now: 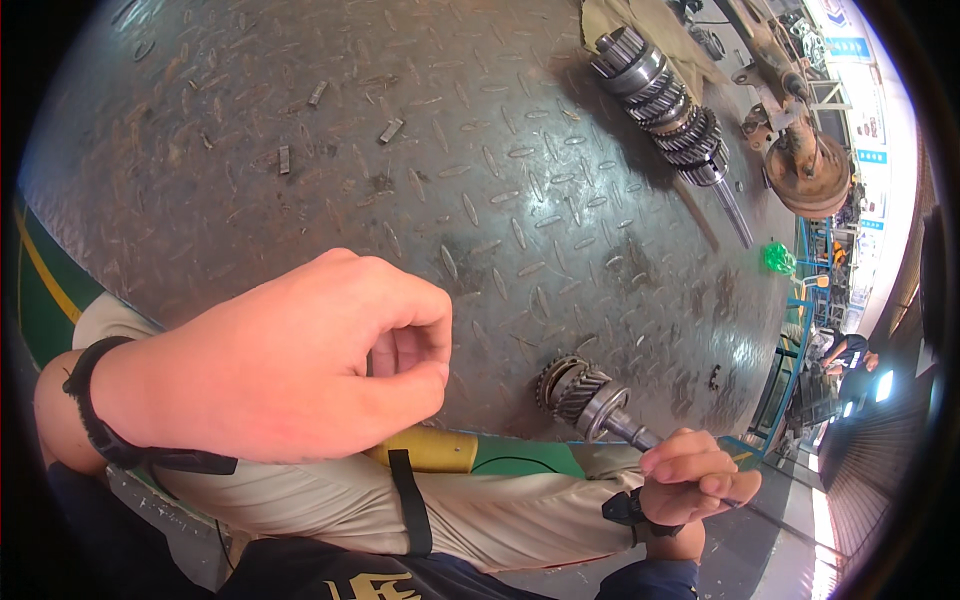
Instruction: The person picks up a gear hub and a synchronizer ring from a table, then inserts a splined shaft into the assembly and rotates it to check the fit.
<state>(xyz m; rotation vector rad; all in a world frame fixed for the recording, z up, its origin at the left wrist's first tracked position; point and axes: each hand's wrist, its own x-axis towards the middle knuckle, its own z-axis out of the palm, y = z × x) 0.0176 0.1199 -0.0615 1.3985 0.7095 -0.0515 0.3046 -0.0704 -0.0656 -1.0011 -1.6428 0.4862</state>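
My left hand point(305, 355) is large at left centre, above the steel tread-plate tabletop point(250, 230), fingers curled toward the thumb; whatever it might hold is hidden. My right hand point(698, 475), at lower right, grips the shaft of a short gear assembly point(585, 397), which has a helical gear, rings and a toothed end pointing up-left at the table's near edge. A longer gear shaft point(675, 125) with several stacked gears lies at the upper right, beside a canvas cloth point(615, 20). Several small metal keys point(391, 130) are scattered on the plate at upper left.
A rusty axle part with a drum point(805, 170) stands at the right, near a green object point(780, 258). A small dark part point(715, 378) lies near the right edge. A yellow cylinder point(445, 452) is below the table edge. Another person point(850, 350) works in the background at right.
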